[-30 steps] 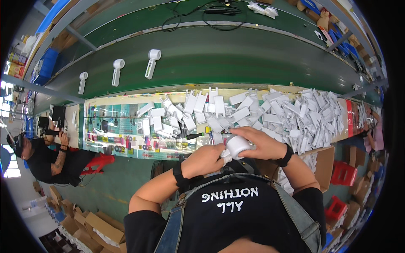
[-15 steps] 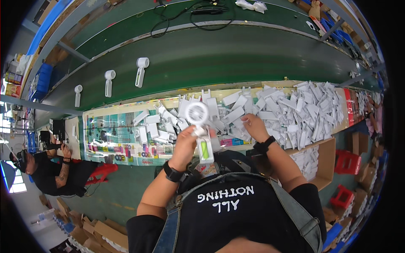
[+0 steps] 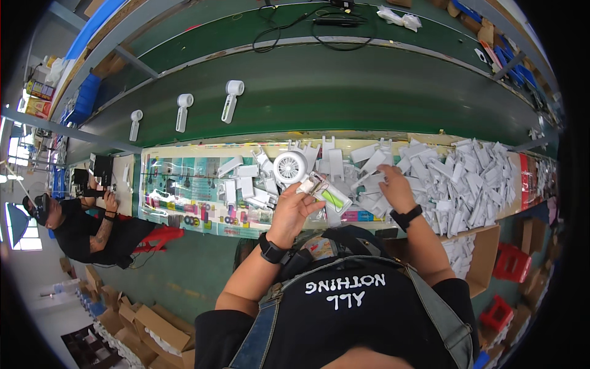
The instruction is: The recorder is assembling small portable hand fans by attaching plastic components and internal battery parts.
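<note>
Running across the top was the green conveyor belt (image 3: 344, 86), three finished white fans (image 3: 230, 98) riding it. Below lay the workbench (image 3: 184, 184), its right half buried under a pile of white plastic shells (image 3: 467, 178). The left hand (image 3: 292, 212) pinched a small handheld fan (image 3: 295, 169) by its handle, head over the bench. The right hand (image 3: 393, 187) rested on the pile, fingers spread. Held so lightly, the fan could probably slip or twist.
</note>
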Action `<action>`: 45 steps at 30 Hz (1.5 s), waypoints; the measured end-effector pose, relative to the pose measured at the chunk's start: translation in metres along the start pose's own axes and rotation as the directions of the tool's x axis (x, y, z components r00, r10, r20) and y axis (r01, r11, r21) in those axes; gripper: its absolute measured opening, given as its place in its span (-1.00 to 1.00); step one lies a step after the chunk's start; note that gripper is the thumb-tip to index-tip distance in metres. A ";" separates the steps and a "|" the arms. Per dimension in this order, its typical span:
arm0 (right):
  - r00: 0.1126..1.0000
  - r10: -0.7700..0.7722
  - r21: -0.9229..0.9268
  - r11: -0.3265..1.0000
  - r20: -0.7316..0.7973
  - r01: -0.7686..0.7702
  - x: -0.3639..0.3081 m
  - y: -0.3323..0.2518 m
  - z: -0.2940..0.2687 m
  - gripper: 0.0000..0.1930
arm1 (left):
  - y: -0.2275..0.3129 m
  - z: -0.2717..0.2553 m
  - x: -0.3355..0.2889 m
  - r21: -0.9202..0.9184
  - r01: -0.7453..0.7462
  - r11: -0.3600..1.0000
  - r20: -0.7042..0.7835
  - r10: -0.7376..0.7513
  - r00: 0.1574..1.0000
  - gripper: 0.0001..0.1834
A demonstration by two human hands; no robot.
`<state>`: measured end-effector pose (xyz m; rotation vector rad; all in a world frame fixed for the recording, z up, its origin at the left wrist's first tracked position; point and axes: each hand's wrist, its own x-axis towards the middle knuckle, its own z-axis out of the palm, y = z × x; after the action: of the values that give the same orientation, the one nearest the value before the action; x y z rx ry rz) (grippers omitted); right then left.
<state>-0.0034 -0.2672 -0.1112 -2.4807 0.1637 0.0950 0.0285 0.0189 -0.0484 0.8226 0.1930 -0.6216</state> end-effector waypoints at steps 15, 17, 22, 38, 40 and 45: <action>0.778 -0.374 0.852 0.071 0.505 -0.518 -0.066 -0.111 -0.039 -0.73 | -0.004 0.016 0.006 -0.116 -0.042 0.992 -0.003 0.042 0.999 -0.63; 0.532 -0.627 0.811 0.316 0.568 -0.493 -0.059 -0.112 -0.048 -0.73 | -0.004 0.019 0.008 -0.110 -0.063 0.992 -0.002 0.063 0.998 -0.63; 0.876 -0.400 0.959 0.029 0.270 -0.282 -0.045 -0.109 -0.049 -0.60 | -0.008 0.025 0.008 -0.110 -0.136 0.985 -0.059 0.130 0.990 -0.67; 0.824 -0.491 -0.111 0.870 -0.283 0.481 -0.018 -0.187 -0.039 -0.41 | -0.008 0.029 0.000 -0.094 -0.373 0.923 -0.075 0.368 0.927 -0.65; 0.838 -0.484 -0.066 0.872 -0.251 0.484 -0.016 -0.186 -0.039 -0.41 | -0.006 0.030 -0.001 -0.067 -0.395 0.916 -0.081 0.390 0.917 -0.66; 0.839 -0.490 -0.010 0.865 -0.236 0.502 -0.016 -0.186 -0.038 -0.37 | -0.006 0.041 -0.003 0.022 -0.410 0.912 -0.119 0.410 0.904 -0.65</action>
<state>0.0076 -0.1426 0.0325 -2.3935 -0.3813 -0.4168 0.0198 -0.0132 -0.0235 0.8663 0.1252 -0.1731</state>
